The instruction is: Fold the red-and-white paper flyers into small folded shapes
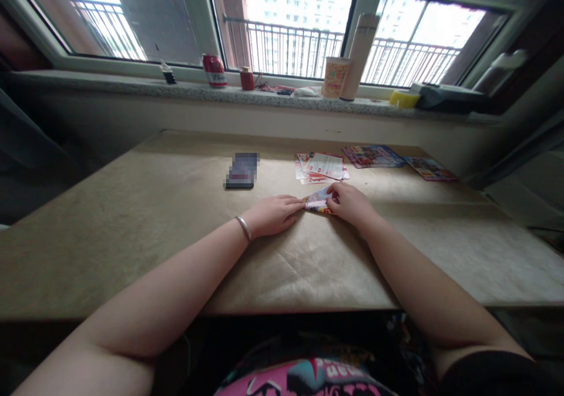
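A small folded piece of colourful printed paper [318, 200] lies on the brown table [145, 231] between my two hands. My left hand [274, 214], with a silver bangle at the wrist, lies palm down with its fingers stretched flat, the fingertips pressing on the paper's left end. My right hand [351, 202] rests on the paper's right side with its fingers curled and pinched on the paper's edge. Much of the paper is hidden under my hands.
A phone [242, 170] lies face up left of a stack of printed leaflets [321, 167]. More leaflets [372, 155] and a single one [430, 169] lie further right. The windowsill holds a red can [214, 70], a paper cup [335, 77], a tall flask [359, 55] and a yellow object [404, 98].
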Demonstrator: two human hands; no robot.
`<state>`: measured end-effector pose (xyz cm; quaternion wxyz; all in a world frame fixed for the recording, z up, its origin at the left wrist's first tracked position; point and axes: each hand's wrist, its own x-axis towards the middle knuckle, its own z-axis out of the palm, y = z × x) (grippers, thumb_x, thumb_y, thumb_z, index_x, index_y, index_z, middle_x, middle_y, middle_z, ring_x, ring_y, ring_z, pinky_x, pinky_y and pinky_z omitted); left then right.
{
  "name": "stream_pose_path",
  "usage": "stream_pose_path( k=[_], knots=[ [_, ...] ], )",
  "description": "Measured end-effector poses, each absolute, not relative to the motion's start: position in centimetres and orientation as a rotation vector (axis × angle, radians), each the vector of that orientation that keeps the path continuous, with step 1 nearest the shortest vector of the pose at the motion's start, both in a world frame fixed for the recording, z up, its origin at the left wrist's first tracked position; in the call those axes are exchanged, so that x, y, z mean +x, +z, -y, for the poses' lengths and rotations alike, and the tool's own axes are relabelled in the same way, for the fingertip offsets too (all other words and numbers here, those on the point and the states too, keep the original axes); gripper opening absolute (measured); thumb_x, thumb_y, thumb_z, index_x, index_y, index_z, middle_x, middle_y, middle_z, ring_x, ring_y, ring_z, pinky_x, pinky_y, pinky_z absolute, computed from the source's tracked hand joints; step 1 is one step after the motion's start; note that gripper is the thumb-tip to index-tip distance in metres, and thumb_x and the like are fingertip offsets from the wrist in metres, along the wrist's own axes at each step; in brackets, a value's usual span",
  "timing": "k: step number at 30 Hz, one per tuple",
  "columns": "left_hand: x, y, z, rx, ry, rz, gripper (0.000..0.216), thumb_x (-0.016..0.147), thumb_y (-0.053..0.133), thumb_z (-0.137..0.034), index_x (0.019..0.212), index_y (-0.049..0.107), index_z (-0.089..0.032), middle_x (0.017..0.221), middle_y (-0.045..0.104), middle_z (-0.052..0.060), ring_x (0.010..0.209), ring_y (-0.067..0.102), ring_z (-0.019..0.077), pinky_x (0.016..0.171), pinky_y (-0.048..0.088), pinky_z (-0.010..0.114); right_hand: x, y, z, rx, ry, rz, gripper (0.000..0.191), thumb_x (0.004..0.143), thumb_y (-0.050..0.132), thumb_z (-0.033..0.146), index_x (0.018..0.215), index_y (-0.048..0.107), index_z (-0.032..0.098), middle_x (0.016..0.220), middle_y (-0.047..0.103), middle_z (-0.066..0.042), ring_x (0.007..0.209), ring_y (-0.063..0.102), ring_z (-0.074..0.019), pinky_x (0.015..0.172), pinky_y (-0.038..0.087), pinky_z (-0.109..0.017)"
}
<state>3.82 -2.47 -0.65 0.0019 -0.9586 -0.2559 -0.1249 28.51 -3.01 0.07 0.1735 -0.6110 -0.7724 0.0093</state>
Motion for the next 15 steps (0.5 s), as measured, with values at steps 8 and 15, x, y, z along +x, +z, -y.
stream_pose_path(
  k=[8, 15],
  knots=[
    [4.3, -1.1, 2.4, -2.972, -0.475, 0.745, 0.039, 0.091, 0.049, -0.021, 0.129, 0.056, -0.019, 0.128, 0.062, 0.007, 0.116, 0.056, 0.0204, 0.102, 0.047, 0.035, 25.7, -0.2, 3.8, -1.514, -0.175, 2.453, 0.028, 0.092, 0.047, 0.036, 0.092, 0.069, 0.019, 0.097, 0.068, -0.009, 0.099, 0.056, -0.0234, 0.091, 0.037, -0.034],
    [4.3, -0.5, 2.7, -2.956, -0.412, 0.803, 0.036, 0.091, 0.05, -0.025, 0.126, 0.059, -0.022, 0.123, 0.064, 0.006, 0.113, 0.057, 0.0204, 0.101, 0.044, 0.037, 26.3, -1.3, 2.6, -1.611, -0.1, 2.349, 0.021, 0.086, 0.052, 0.033, 0.08, 0.066, 0.018, 0.089, 0.068, -0.008, 0.089, 0.057, -0.0206, 0.076, 0.039, -0.03]
  ],
)
